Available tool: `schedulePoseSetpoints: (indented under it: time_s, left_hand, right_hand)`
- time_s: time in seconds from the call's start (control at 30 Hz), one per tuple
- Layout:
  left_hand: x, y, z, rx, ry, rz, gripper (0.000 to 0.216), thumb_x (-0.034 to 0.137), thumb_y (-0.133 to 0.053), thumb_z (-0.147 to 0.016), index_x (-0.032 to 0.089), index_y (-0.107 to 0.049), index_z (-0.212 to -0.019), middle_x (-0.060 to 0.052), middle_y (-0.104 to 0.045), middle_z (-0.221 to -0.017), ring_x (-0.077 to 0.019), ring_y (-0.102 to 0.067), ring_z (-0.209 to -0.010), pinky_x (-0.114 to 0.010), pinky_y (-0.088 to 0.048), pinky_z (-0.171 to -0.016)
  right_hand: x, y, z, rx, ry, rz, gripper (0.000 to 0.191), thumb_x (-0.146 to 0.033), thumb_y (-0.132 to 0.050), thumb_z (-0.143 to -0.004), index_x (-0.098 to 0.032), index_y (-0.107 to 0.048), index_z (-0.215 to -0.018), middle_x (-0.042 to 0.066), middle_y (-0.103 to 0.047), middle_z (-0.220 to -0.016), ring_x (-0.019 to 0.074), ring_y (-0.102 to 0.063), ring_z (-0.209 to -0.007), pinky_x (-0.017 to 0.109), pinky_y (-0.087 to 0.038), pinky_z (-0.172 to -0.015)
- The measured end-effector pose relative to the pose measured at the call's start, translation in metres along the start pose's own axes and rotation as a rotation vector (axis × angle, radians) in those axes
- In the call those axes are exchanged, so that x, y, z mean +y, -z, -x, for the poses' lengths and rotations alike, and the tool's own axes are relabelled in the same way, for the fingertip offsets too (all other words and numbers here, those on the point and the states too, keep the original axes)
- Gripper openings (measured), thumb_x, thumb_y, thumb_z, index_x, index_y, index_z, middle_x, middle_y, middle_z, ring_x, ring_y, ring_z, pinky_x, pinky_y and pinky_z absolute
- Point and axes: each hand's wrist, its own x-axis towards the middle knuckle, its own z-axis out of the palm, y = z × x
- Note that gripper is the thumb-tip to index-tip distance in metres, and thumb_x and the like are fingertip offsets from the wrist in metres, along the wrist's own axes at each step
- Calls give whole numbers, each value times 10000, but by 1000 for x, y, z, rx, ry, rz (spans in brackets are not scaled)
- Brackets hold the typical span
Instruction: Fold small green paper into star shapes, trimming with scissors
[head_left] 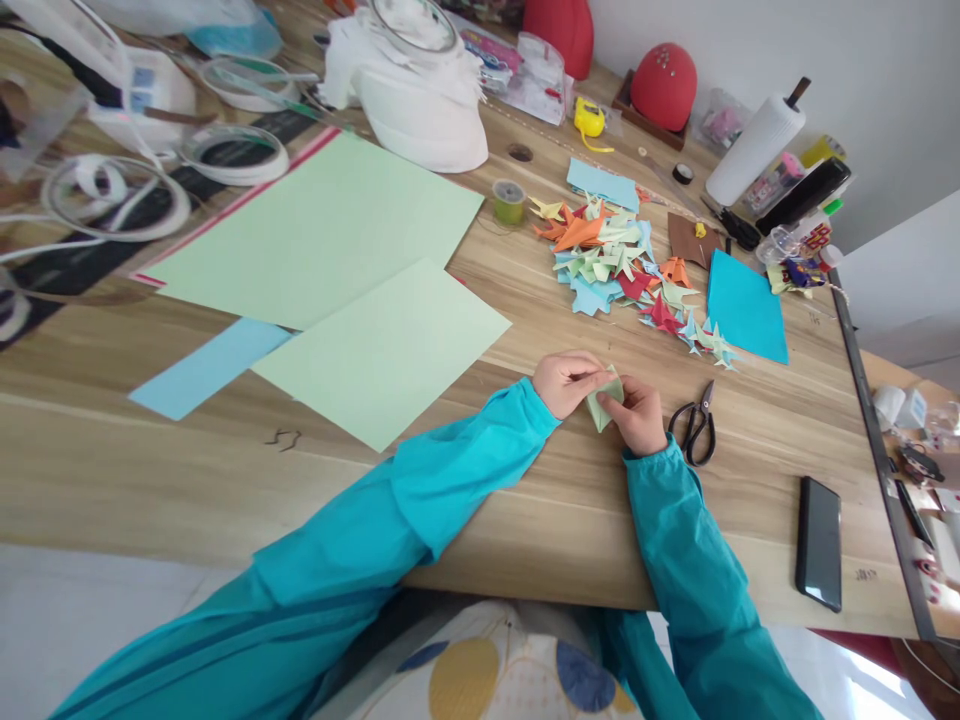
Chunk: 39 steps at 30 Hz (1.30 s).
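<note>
Green paper point(600, 413), folded small, was left of the scissors point(703, 408), pinched by both hands: left hand point(566, 384) closed on the side away from the scissors, right hand point(642, 412) closed on the scissors side, nearer them. Long axis ran roughly away from the body. Table point(540, 520) stretched bodyward of the scissors to its front edge; pile of folded shapes point(600, 264) lay beyond them.

The folded piece point(610, 389) is matt paper, the tabletop point(540, 530) smooth wood, the phone point(819, 540) glossy
</note>
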Motion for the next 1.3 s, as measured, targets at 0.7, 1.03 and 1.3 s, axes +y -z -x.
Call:
schedulePoseSetpoints:
  time_s: [0.7, 1.03, 1.3]
  left_hand:
    - [2, 0, -1, -25, 180, 193, 261, 383, -619, -694, 128, -665, -724, -54, -643, -723, -133, -577, -641, -235, -468, -580]
    - [-9, -6, -1, -42, 222, 229, 192, 268, -678, -619, 117, -673, -739, -59, -632, -737, -143, -585, -669, -254, -481, -597]
    - [-11, -4, -5, 98, 327, 340, 253, 312, -743, -532, 124, -667, -683, -39, -667, -657, -153, -603, -614, -292, -497, -613]
  right_hand:
    - [-1, 4, 0, 56, -47, -18, 177, -319, -653, -635, -158, -609, -693, -44, -520, -486, 83, -418, -381, 210, -335, -341]
    - [8, 5, -1, 132, -15, -187, 220, -375, -646, -657, -167, -627, -727, -26, -536, -525, 92, -432, -396, 217, -333, -336]
    - [10, 5, -4, 194, -6, -313, 351, -460, -465, -757, -157, -628, -822, 20, -587, -595, 115, -474, -416, 242, -331, -359]
